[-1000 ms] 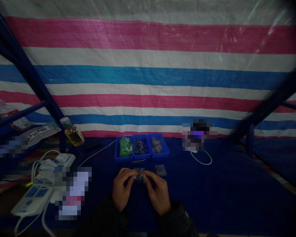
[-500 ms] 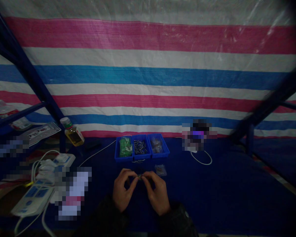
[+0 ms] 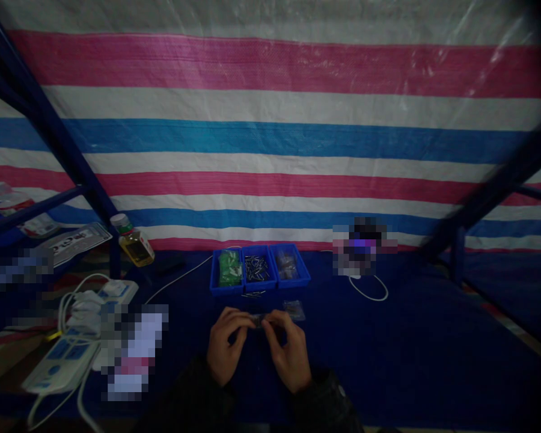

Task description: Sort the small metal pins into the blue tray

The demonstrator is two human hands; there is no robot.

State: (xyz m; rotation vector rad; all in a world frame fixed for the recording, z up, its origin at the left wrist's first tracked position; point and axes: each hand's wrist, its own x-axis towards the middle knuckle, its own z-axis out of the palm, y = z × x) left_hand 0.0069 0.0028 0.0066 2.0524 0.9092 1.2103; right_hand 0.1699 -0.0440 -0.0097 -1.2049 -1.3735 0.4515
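Observation:
Both hands meet over the blue tabletop, fingertips close together. A small greyish thing [image 3: 258,320], which looks like a small clear plastic packet, is pinched between them; its exact kind is too dim to tell. My left hand [image 3: 226,346] grips its left side with thumb and fingers. On the right side, my right hand [image 3: 289,352] does the same. Just beyond the right fingers lies a small clear bag [image 3: 294,310]. Several thin metal pins [image 3: 253,294] lie loose in front of the middle blue bin [image 3: 259,285], which is filled with similar short metal pieces.
A left blue bin [image 3: 214,282] contains green packaging; a right blue bin [image 3: 304,279] holds clear bags. To the left are a power strip [image 3: 49,373] with white cables and a bottle [image 3: 137,248] of yellow liquid. A white cable loop [image 3: 369,297] lies right. Striped sheeting hangs behind.
Fingertips have shifted slightly apart, and more of the small greyish thing shows between them. Both hands otherwise stay in nearly the same place.

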